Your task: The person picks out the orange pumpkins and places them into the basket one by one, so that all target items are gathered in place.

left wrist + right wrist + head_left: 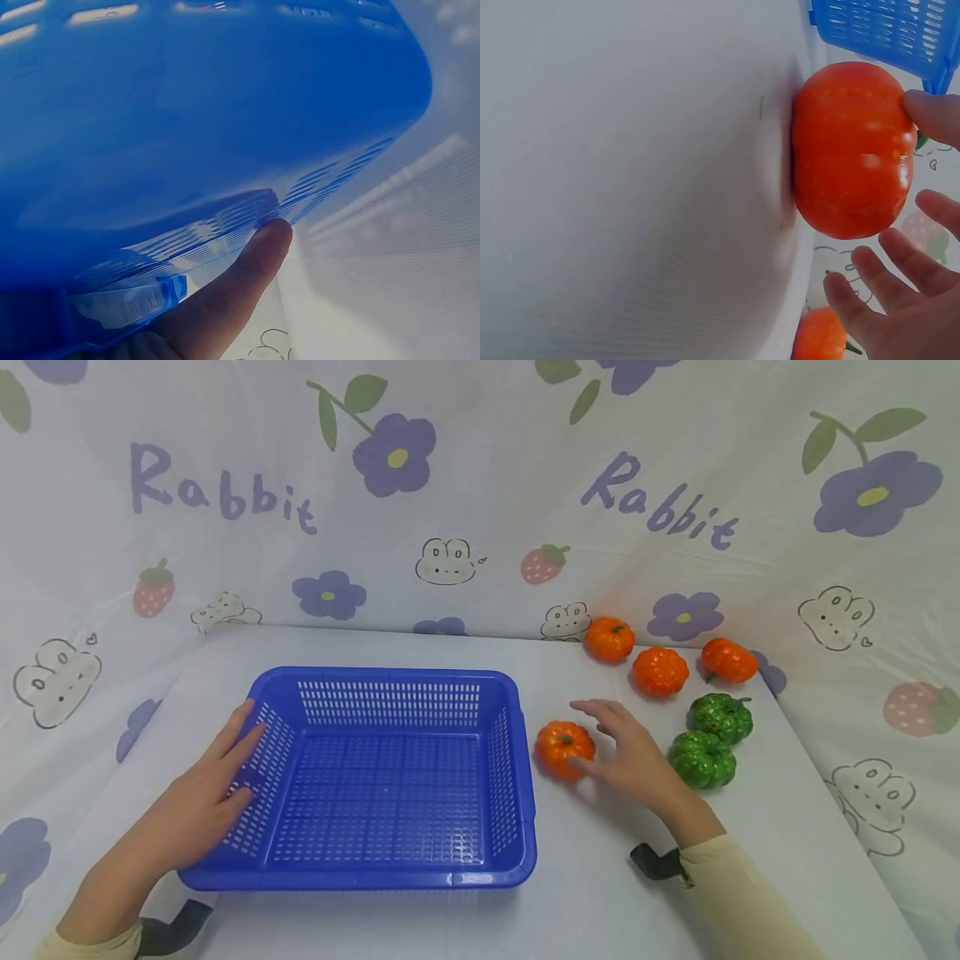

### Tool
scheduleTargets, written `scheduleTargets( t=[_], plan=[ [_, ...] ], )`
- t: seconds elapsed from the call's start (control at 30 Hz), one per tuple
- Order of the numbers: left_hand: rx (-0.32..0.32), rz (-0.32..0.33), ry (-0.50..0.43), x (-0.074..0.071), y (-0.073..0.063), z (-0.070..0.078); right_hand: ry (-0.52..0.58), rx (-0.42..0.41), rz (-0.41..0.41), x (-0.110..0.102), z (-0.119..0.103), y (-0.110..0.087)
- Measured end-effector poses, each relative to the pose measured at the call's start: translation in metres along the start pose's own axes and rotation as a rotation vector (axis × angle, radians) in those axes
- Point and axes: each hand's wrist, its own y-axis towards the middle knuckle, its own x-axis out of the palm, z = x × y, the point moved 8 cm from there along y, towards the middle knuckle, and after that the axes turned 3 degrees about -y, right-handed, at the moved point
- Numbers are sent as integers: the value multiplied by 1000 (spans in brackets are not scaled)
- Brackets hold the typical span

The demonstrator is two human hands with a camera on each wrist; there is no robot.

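My left hand (197, 810) rests on the left side of a blue plastic basket (386, 883), its fingers straight over the rim. In the left wrist view one fingertip (271, 238) lies against the slotted basket wall (187, 135). My right hand (637, 766) is just right of a small orange pumpkin (558, 752), fingers spread. In the right wrist view the thumb (937, 116) is right at the orange pumpkin (851, 157), while the other fingers stand apart from it. Nothing lies inside the basket.
Three more orange pumpkins (660, 672) stand at the back right of the white table (600, 893). Two green pumpkins (702, 760) sit in front of them, right of my right hand. A cloth with printed rabbits and flowers (480, 485) hangs behind the table.
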Motion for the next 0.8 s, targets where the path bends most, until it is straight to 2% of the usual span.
scheduleTargets(
  t=[0.23, 0.8],
  plan=[
    [1, 2, 6, 1, 0, 0, 41, -2, -29, 4, -1, -2],
    [12, 5, 3, 0, 0, -1, 46, 31, -66, 12, 8, -7]
  ],
)
